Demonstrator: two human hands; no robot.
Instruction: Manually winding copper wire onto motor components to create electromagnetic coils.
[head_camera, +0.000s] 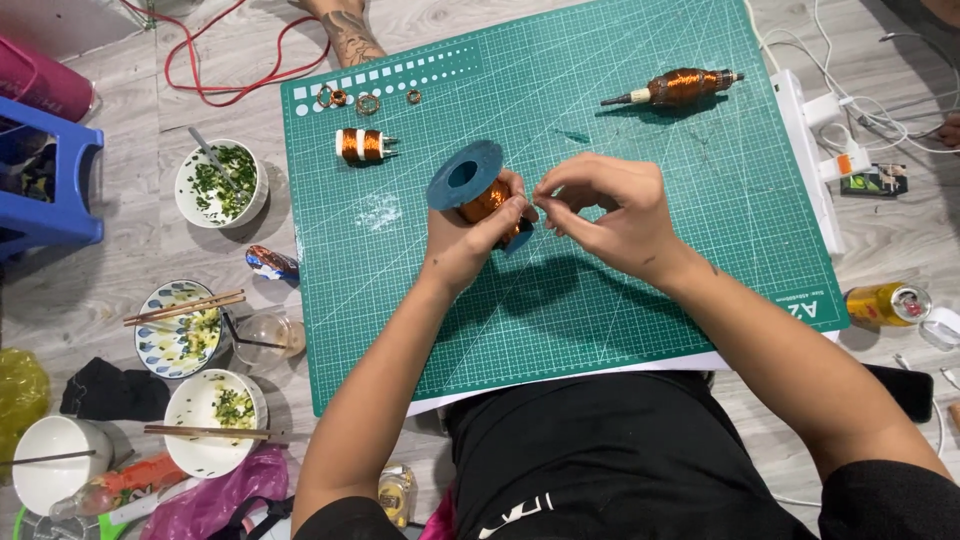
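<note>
My left hand grips a blue plastic spool wound with copper wire, held tilted over the green cutting mat. My right hand is just right of the spool, its thumb and forefinger pinched together at the spool's edge, apparently on the fine wire end, which is too thin to see. A motor armature with copper windings lies at the mat's far right. A small white bobbin of copper wire lies at the mat's far left, with a few small copper rings beyond it.
Left of the mat on the floor stand several bowls with food scraps and chopsticks, a glass cup, a blue stool and a red cable. A white power strip and a yellow can sit right. Another person's tattooed leg lies beyond.
</note>
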